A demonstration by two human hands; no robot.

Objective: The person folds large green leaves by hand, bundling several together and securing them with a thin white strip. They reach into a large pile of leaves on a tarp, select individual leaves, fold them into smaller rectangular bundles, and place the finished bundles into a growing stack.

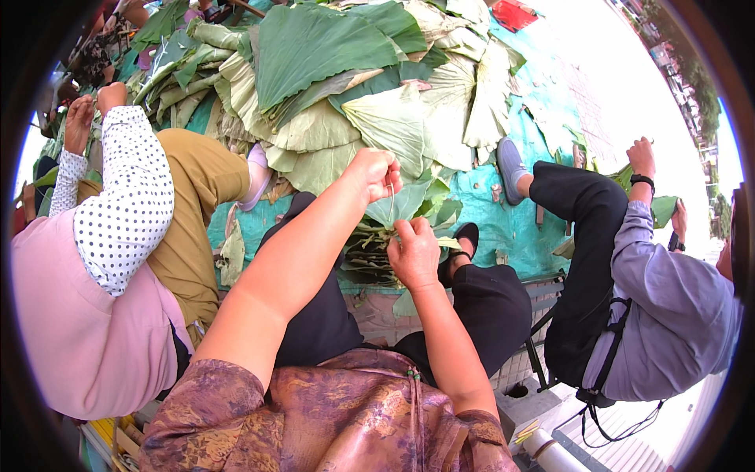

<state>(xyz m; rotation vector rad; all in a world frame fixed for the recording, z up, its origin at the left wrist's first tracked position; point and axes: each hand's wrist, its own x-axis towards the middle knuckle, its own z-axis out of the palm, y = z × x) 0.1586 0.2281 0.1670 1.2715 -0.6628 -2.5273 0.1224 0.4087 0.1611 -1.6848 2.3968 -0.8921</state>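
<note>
My left hand is raised with its fingers curled around the upper end of a thin pale strand. That strand runs down to my right hand, where thumb and forefinger pinch it just above a stack of folded lotus leaves. A fresher green lotus leaf lies on top of the stack, partly behind the strand. Whether the strand is a string or a leaf fibre I cannot tell. The stack sits low between my knees, and my right hand hides part of its right side.
A large heap of green and pale dried lotus leaves rises ahead on a turquoise tarp. One person in a spotted sleeve sits close on my left. Another in a grey-violet shirt sits on my right, holding a leaf.
</note>
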